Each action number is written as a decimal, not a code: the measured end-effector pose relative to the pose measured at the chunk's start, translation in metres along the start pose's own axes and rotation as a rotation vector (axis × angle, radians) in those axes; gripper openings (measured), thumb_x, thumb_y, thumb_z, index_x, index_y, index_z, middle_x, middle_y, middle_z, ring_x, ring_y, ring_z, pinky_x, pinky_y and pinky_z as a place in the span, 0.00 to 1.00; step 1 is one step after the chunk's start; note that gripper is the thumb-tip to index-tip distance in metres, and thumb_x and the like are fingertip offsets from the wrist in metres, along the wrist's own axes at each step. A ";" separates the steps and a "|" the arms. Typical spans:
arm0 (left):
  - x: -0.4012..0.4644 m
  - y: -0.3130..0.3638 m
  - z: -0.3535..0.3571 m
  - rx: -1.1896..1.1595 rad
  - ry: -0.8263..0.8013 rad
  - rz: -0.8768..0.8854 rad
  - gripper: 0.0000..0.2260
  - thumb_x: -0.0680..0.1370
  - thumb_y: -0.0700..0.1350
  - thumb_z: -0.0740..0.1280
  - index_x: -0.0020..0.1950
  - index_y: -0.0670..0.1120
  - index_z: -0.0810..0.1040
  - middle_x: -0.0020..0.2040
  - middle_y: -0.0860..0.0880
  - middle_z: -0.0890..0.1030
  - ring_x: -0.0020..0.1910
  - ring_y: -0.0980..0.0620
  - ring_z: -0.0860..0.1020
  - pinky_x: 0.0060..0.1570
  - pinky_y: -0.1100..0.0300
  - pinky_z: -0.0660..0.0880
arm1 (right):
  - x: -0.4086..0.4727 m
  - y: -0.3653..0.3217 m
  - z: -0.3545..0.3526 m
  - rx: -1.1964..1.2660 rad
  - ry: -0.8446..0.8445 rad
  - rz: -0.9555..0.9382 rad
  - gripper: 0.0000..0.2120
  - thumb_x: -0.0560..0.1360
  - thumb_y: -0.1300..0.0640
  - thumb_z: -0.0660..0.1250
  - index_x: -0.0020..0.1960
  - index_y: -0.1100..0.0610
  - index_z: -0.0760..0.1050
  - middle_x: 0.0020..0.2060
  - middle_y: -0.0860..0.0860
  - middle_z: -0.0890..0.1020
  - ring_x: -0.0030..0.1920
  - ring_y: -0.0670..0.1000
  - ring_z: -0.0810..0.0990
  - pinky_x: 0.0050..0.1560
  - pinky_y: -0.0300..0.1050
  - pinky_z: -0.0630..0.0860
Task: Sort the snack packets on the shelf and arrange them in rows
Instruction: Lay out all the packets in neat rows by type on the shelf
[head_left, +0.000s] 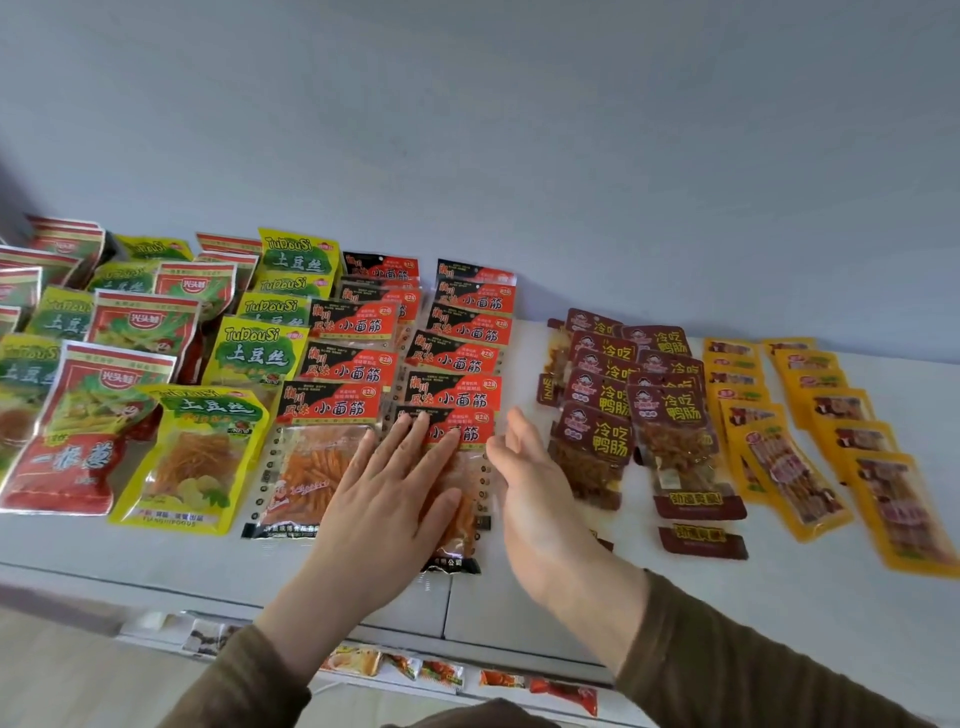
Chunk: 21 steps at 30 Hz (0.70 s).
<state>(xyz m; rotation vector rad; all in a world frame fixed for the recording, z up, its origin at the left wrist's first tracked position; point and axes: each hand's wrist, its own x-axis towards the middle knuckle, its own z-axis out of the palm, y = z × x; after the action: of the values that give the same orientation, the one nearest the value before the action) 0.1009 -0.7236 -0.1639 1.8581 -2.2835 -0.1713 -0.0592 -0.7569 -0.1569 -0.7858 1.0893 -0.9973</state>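
On the white shelf (675, 597): snack packets are laid out in overlapping columns, front to back.
Left hand (387, 499): laid flat, fingers straight and spread, pressed onto the front black-and-red packet (462, 519) — nothing is gripped.
Right hand (530, 488): held edge-on just to the right of that same packet, fingers straight and relaxed, nothing grasped; whether the packet's edge is touched cannot be told.
Black-and-red columns (358, 374): two are seen side by side at the centre, the pressed packet being the front one of the right-hand column.
Left of centre: yellow-green packets (192, 457) and red packets (78, 441) are ranged in their own columns.
Right of centre: dark maroon packets (670, 415) are stacked in two columns, with a loose maroon piece (701, 540) lying just in front.
Far right: orange-yellow packets (800, 478) are fanned in two columns.
Lower tier — more small packets (441, 673) are glimpsed below the shelf's front edge.
Sleeves (727, 665): olive-brown, worn on both forearms.
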 end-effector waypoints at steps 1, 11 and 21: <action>0.000 0.000 -0.001 -0.005 0.005 -0.002 0.30 0.81 0.66 0.37 0.83 0.61 0.47 0.84 0.53 0.45 0.82 0.55 0.38 0.81 0.51 0.38 | 0.003 -0.006 -0.001 -0.010 0.033 -0.006 0.28 0.85 0.58 0.59 0.81 0.44 0.55 0.75 0.40 0.65 0.61 0.31 0.70 0.57 0.31 0.69; 0.027 0.026 0.016 0.037 -0.024 -0.004 0.27 0.81 0.67 0.37 0.81 0.66 0.39 0.84 0.53 0.37 0.80 0.49 0.30 0.75 0.40 0.29 | 0.106 -0.080 0.016 -0.102 0.223 -0.049 0.24 0.84 0.60 0.57 0.79 0.54 0.58 0.49 0.47 0.77 0.41 0.37 0.77 0.46 0.36 0.74; 0.029 0.023 0.022 -0.003 -0.052 -0.018 0.27 0.80 0.67 0.39 0.78 0.70 0.34 0.84 0.52 0.39 0.80 0.49 0.30 0.71 0.42 0.25 | 0.137 -0.074 0.027 -0.205 0.161 -0.144 0.20 0.84 0.61 0.53 0.73 0.47 0.68 0.55 0.51 0.82 0.54 0.58 0.84 0.55 0.61 0.82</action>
<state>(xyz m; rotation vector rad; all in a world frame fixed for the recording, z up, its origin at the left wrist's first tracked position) 0.0686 -0.7481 -0.1788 1.8946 -2.2996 -0.2275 -0.0330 -0.9100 -0.1295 -0.9735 1.3022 -1.0961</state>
